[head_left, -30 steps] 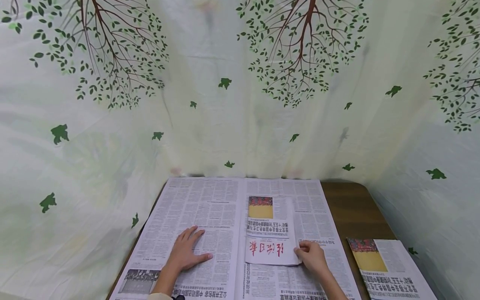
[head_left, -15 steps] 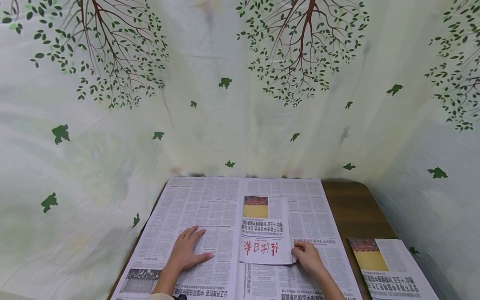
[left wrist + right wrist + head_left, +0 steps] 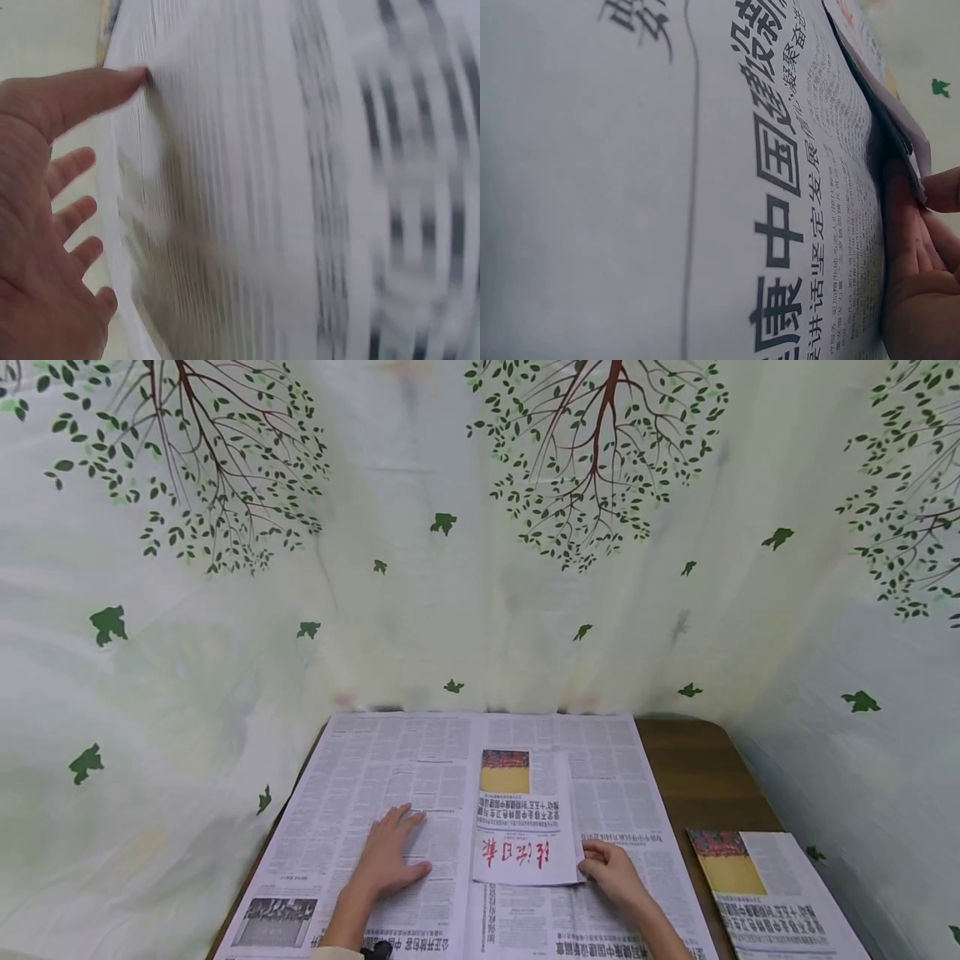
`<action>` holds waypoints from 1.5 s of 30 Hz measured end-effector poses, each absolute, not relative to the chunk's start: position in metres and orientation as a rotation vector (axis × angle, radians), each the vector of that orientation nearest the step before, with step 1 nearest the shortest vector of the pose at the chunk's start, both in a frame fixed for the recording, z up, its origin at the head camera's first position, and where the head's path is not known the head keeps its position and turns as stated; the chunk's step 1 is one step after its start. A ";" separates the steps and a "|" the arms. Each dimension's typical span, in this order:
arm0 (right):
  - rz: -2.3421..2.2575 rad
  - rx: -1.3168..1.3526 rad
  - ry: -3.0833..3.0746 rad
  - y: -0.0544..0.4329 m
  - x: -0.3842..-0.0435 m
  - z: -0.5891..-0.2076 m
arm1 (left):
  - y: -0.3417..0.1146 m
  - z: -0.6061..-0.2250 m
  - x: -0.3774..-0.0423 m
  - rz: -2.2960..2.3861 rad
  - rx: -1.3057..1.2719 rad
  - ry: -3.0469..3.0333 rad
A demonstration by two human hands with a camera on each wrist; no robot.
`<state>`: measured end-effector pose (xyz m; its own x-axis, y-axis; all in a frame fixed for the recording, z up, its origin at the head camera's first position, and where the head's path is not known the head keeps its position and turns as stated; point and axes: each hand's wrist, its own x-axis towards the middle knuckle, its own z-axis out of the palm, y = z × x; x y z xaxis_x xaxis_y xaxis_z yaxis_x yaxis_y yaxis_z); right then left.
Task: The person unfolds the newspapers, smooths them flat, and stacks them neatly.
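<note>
A folded newspaper with a red title and a small colour picture lies on the right half of a wide spread-out newspaper. My right hand pinches the folded newspaper's near right corner between thumb and fingers; the right wrist view shows its edge slightly raised above the sheet. On the left half of the spread newspaper is my left hand, fingers apart and thumb pointing toward the folded one. The left wrist view shows the left hand's thumb and fingers extended, beside blurred print.
Another folded newspaper lies at the near right, on the brown wooden table. Behind the table hangs a pale curtain printed with trees and leaves, which also closes in the left and right sides.
The folded newspaper has slid left across the spread sheet, with my right hand holding its corner. My left hand has shifted a little to the right. The head view has turned slightly.
</note>
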<state>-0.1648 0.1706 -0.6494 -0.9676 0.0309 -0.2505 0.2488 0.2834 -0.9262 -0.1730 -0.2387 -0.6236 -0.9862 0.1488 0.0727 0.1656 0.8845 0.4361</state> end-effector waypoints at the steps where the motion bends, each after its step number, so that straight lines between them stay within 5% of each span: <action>1: -1.743 0.274 2.372 0.171 -0.165 -0.650 | -0.234 -0.625 -0.174 -0.731 -0.280 -3.002; 31: -1.836 0.198 2.339 0.172 -0.159 -0.654 | -0.078 -0.639 -0.183 -0.916 -0.727 -2.910; 45: -1.850 0.100 2.365 0.173 -0.160 -0.654 | -0.041 -0.638 -0.175 -0.869 -0.797 -2.872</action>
